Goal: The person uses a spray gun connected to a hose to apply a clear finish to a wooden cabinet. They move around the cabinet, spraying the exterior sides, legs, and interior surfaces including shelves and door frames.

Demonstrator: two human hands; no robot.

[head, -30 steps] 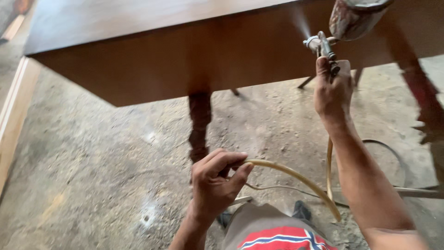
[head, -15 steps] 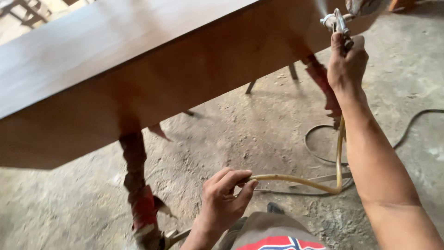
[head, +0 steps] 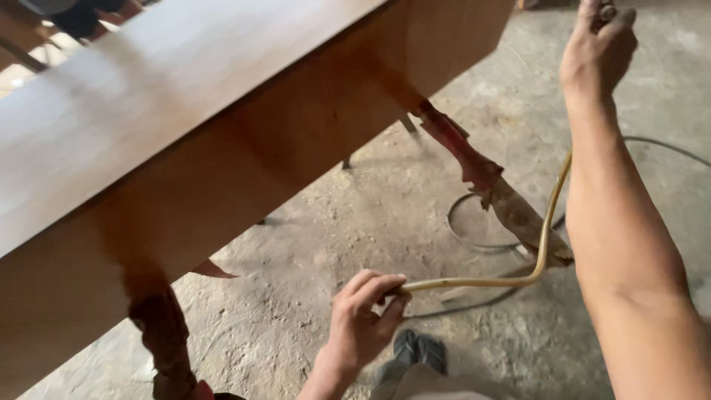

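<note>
Head view: right hand point(head: 598, 44) is fisted round a sprayer handle off the table's point(head: 222, 148) far corner, left hand point(head: 363, 318) pinching the yellow hose point(head: 544, 222) below its near edge. Mid-spraying; next pass probably needs hose slack.

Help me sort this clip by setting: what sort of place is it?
Probably a furniture finishing workshop. A glossy brown wooden table with carved legs stands on a rough, dusty concrete floor. The left hand grips a yellowish hose that runs up toward the raised right hand, and more hose loops on the floor.

Dusty concrete floor point(head: 311, 244) bears the wooden table's legs point(head: 481, 174) and a looped hose point(head: 474, 244).
</note>
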